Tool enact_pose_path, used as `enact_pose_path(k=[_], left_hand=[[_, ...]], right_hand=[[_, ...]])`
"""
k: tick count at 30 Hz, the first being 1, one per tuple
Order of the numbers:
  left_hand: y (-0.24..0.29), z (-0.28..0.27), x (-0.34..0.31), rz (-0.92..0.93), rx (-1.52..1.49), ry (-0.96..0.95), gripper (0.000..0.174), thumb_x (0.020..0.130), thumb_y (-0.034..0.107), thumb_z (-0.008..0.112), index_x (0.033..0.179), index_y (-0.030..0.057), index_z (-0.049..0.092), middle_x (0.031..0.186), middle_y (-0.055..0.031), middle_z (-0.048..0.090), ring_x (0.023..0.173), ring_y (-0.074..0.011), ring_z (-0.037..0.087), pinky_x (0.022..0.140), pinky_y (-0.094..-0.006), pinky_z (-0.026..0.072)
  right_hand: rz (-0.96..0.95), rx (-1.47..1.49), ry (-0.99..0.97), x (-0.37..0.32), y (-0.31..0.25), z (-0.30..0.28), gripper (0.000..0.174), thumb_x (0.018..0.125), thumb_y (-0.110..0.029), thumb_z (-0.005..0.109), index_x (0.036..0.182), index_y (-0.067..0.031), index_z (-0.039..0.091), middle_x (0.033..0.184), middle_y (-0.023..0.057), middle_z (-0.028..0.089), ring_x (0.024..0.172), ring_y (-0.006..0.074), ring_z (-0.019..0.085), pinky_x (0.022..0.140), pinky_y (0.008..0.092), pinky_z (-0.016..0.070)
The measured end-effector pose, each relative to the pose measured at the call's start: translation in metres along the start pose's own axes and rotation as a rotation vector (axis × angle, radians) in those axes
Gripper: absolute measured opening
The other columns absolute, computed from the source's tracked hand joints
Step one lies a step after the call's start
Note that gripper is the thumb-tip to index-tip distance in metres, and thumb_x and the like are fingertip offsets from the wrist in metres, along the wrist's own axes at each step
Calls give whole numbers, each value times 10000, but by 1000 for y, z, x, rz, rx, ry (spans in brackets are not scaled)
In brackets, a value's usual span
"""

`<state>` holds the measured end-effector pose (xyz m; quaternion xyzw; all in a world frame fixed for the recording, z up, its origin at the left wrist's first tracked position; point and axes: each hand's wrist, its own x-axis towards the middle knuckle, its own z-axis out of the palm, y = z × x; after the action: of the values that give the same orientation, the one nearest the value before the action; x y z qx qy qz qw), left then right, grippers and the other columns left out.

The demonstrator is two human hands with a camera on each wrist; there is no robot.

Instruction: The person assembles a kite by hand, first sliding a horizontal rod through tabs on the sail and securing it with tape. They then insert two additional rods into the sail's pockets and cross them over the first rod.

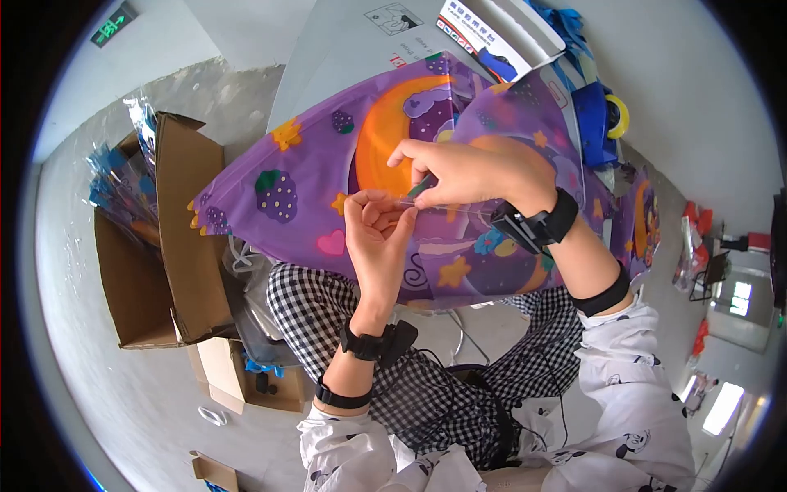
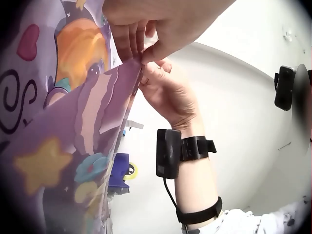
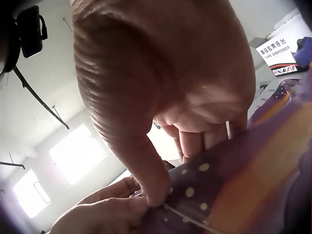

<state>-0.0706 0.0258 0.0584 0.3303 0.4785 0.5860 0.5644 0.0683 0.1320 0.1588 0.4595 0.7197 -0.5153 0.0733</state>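
Note:
A large purple sheet (image 1: 316, 156) printed with moons, stars and blueberries drapes over the table and the person's lap. Thumb and fingers of the left hand (image 1: 379, 246) pinch its edge near the middle. Right beside it, the right hand (image 1: 484, 176) grips with thumb and index finger at the same spot, a small dark green piece (image 1: 422, 185) showing between them. In the left wrist view both hands meet at a raised corner of the sheet (image 2: 127, 73). A thin pale line (image 3: 187, 217) runs along the sheet from the right thumb in the right wrist view.
Behind the sheet lies a grey board (image 1: 328, 61) with a tape dispenser box (image 1: 484, 41) on it. A blue tape dispenser (image 1: 592, 123) with yellow tape stands to the right. On the left is an open cardboard box (image 1: 193, 238) beside wrapped packets (image 1: 123, 193); a smaller box (image 1: 221, 377) sits below.

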Motion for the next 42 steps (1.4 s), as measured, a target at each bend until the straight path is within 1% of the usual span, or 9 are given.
enact_pose_path(k=[5,8,13,16,26,28,31,37,42], left_hand=[[19,-6,-7,-78,-26,-2,473,864,-59,666,1263,17,424,956,-92,611,900,-142,643,787,-254,537],[17,-8,-5,213,100,202,581,846,-47,695,1332,21,383,932,-46,587,939,-140,614,817,-266,528],[28,-15,-5,781,882,281,224,655,60,842,855,123,763,809,-2,520,735,-168,470,665,-313,386],[22,-11,-8,801,1040,231,267,673,126,842,930,157,773,779,24,513,717,-160,453,681,-317,378],[8,-8,-13,815,1048,255,315,696,129,822,1004,162,768,792,31,543,711,-160,445,678,-314,371],[6,-9,-13,784,1025,257,336,687,116,826,1016,152,765,797,26,551,714,-164,445,672,-311,373],[5,-9,-11,727,948,256,362,674,104,834,1027,137,761,799,16,560,719,-170,447,661,-306,378],[6,-10,-10,660,861,236,360,681,96,833,1032,112,756,794,10,567,731,-170,460,658,-300,386],[6,-9,-14,498,740,199,347,707,75,824,1046,90,752,809,8,587,780,-162,498,704,-290,414]], right_hand=[[-61,16,-7,0,3,5,540,828,-9,673,1305,14,422,1004,173,639,612,231,675,526,326,529],[-23,39,1,-3,-2,5,482,823,-13,689,1241,3,450,1012,173,638,624,228,674,535,328,517],[-41,-16,101,-13,-8,10,367,803,-17,711,1087,-7,479,966,154,625,757,235,646,605,342,504],[-156,-176,193,-7,11,14,363,798,-180,745,1049,-107,493,1022,47,701,687,162,690,620,318,488],[-55,-81,208,-15,2,14,356,775,-193,759,1003,-107,499,968,45,691,698,190,688,633,325,491],[-58,-92,208,-16,-1,15,361,771,-200,764,998,-107,498,957,42,687,719,195,684,642,322,490],[-149,-78,200,-14,-1,15,362,798,-124,754,1004,-39,469,889,97,615,763,192,578,673,331,450],[-97,-42,206,-11,2,16,362,752,-136,768,976,-83,488,865,61,653,800,175,638,679,334,479],[-115,-96,204,-7,12,17,322,777,-61,729,963,-61,466,828,52,620,715,129,601,640,277,482]])
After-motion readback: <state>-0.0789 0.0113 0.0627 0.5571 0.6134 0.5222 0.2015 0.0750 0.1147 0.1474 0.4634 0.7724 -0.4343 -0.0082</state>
